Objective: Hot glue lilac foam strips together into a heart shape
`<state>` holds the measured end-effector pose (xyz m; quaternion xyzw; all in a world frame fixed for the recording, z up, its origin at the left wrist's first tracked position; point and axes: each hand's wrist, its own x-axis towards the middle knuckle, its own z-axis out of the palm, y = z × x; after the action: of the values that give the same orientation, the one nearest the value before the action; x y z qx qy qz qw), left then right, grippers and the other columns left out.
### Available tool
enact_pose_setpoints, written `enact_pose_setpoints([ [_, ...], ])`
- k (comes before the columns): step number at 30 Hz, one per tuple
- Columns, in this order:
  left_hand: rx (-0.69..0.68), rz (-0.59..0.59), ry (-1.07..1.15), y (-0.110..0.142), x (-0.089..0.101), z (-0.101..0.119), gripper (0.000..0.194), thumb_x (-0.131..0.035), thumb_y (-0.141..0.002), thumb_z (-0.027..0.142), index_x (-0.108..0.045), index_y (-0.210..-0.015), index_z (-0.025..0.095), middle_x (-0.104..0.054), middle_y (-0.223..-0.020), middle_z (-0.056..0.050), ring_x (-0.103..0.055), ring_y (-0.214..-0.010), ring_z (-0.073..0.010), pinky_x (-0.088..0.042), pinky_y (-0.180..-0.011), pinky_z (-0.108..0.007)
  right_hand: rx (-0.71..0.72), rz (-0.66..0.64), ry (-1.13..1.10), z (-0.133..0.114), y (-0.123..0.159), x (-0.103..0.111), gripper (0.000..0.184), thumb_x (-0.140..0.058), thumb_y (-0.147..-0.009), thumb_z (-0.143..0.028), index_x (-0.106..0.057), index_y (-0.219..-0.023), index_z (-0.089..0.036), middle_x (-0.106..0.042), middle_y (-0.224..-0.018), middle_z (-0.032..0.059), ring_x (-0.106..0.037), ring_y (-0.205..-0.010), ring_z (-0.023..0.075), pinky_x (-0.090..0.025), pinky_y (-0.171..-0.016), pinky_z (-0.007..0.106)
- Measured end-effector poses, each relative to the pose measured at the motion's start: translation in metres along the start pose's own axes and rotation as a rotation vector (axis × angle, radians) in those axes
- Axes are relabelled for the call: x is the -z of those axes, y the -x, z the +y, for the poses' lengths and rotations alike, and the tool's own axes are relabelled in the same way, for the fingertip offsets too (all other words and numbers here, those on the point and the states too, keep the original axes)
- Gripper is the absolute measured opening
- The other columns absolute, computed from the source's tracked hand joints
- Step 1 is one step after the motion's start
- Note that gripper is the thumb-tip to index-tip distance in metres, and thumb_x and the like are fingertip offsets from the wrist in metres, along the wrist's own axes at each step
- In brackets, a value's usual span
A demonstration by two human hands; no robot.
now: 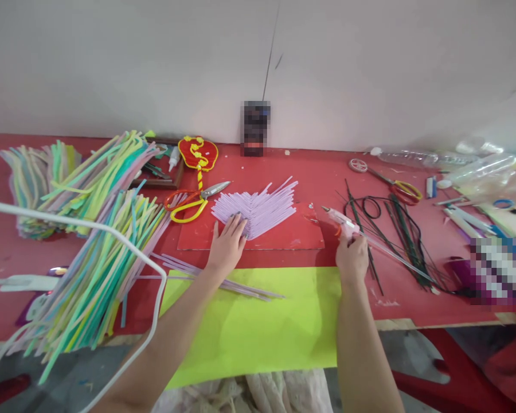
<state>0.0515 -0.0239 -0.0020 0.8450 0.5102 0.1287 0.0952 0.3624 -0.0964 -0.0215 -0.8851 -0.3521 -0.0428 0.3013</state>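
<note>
My left hand lies flat with fingers spread, pressing on the lower left part of a lilac paper-stick fan. The fan rests on a red card on the red table. My right hand is closed round the handle of a pink glue gun, whose nozzle points left toward the fan and stops a little short of its right edge. A few loose lilac sticks lie across the top edge of a lime-green sheet in front of me.
Orange-and-yellow scissors lie left of the fan. A big heap of pastel sticks fills the left side, crossed by a white cable. Dark wires, a second pair of scissors and plastic bottles sit to the right.
</note>
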Motion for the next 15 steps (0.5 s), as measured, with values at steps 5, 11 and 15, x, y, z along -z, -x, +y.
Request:
enact_pose_setpoints([
  [5, 0.018, 0.001, 0.012, 0.000, 0.000, 0.000, 0.048, -0.036, -0.093, 0.023, -0.041, -0.141, 0.022, -0.037, -0.152, -0.007, -0.034, -0.140, -0.0221, -0.019, -0.116, -0.056, 0.010, 0.028, -0.117, -0.017, 0.009, 0.008, 0.049, -0.035, -0.089, -0.054, -0.052, -0.110, -0.013, -0.064, -0.095, 0.0179, -0.060, -0.087, 0.0289, -0.042, -0.071, 0.037],
  [11, 0.030, -0.014, 0.032, 0.000, 0.001, 0.000, 0.048, -0.037, -0.093, 0.025, -0.040, -0.141, 0.022, -0.036, -0.152, -0.005, -0.032, -0.141, -0.0199, -0.019, -0.118, -0.050, 0.073, -0.095, -0.188, -0.062, 0.037, -0.004, 0.052, -0.033, -0.090, -0.054, -0.052, -0.117, -0.014, -0.067, -0.095, 0.0166, -0.063, -0.084, 0.0277, -0.044, -0.068, 0.035],
  [15, 0.032, 0.016, 0.072, 0.001, 0.001, -0.001, 0.047, -0.037, -0.093, 0.022, -0.041, -0.140, 0.020, -0.037, -0.152, -0.006, -0.031, -0.141, -0.0194, -0.020, -0.118, -0.048, 0.180, -0.167, -0.196, -0.075, 0.054, -0.017, 0.058, -0.035, -0.088, -0.059, -0.053, -0.119, -0.013, -0.067, -0.105, 0.0180, -0.064, -0.090, 0.0276, -0.047, -0.074, 0.037],
])
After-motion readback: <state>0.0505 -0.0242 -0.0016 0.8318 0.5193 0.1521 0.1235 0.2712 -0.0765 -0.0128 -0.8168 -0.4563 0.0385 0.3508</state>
